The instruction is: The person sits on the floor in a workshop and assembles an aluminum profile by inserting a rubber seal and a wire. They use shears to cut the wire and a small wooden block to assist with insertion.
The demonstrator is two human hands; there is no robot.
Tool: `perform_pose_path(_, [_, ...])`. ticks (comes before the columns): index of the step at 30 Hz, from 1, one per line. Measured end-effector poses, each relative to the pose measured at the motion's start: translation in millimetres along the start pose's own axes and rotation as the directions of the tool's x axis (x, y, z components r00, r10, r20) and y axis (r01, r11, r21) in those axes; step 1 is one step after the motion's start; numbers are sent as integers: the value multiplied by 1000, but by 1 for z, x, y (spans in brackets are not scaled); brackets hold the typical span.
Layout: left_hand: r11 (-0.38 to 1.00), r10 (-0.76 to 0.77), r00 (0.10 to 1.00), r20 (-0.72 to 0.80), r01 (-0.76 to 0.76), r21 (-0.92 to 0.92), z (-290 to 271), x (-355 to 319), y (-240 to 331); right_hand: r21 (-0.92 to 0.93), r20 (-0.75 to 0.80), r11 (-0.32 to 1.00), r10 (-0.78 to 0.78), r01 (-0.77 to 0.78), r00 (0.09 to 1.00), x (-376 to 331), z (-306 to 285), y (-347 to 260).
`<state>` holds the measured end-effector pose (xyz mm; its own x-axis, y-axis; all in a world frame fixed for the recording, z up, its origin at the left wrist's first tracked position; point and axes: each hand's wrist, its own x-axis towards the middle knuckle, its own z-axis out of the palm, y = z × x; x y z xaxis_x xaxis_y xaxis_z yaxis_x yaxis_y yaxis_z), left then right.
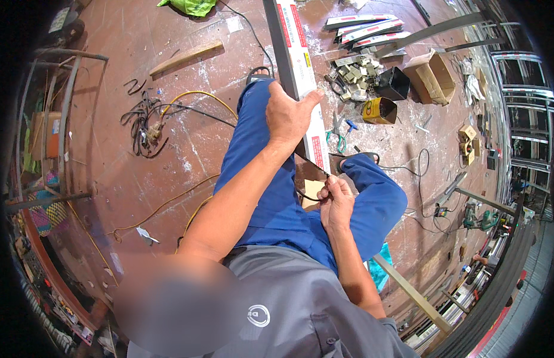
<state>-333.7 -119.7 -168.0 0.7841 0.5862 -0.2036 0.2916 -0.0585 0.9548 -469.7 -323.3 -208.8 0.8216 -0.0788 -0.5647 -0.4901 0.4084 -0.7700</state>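
Left grip [289, 116] clamped across the long bar [298, 62] (fingertips partly hidden); bar runs forward past it and back to just ahead of the right grip [338, 204]. Right grip pinches a thin black strip [311, 161] at the bar's near end. Bar looks stiff, fairly light, maybe slippery on its white face: hold by both edges. Strip seems bendy; pinch near the bar. Yellow can [378, 112] sits right of left grip.

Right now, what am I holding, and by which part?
Left grip: the long bar, partway along its visible length. Right grip: a thin black strip, pinched by the bar's near end.
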Motion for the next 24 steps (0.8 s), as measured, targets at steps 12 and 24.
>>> perform_pose_path(12, [594, 7, 852, 524, 418, -688, 3, 10, -11, 27, 4, 999, 39, -39, 999, -8, 0, -15])
perform_pose_path(24, [760, -111, 918, 382, 325, -562, 27, 18, -35, -18, -33, 1000, 20, -20, 999, -24, 3, -7])
